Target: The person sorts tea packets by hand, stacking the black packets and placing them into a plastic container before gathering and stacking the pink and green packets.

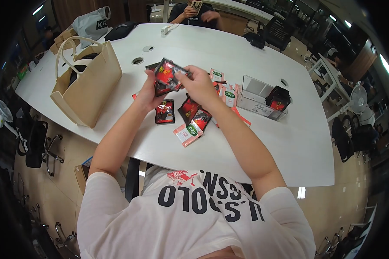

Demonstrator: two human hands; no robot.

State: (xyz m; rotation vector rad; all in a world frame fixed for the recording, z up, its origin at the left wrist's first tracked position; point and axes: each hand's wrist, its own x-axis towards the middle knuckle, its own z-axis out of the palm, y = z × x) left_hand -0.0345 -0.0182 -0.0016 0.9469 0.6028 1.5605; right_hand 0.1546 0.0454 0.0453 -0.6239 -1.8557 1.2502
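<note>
Between my two hands, above the white table, are black-and-red packets [168, 77]. My left hand [148, 91] grips them from the left side, and my right hand [199, 86] holds their right edge. Below my hands a single black-and-red packet [164, 112] lies flat. More dark packets [189, 108] overlap beside it, with a pink-and-white packet [188, 133] bearing a green label. Other pink packets [228, 96] lie beyond my right wrist. A clear divided box [256, 104] stands to the right, with a stack of dark packets [278, 100] in its right compartment.
A beige tote bag [88, 82] stands on the table [298, 142] at the left. Behind it are a grey bag [92, 26] and a black pouch [120, 31]. Across the table a person [194, 17] holds a phone. A white adapter [165, 30] lies near the far edge.
</note>
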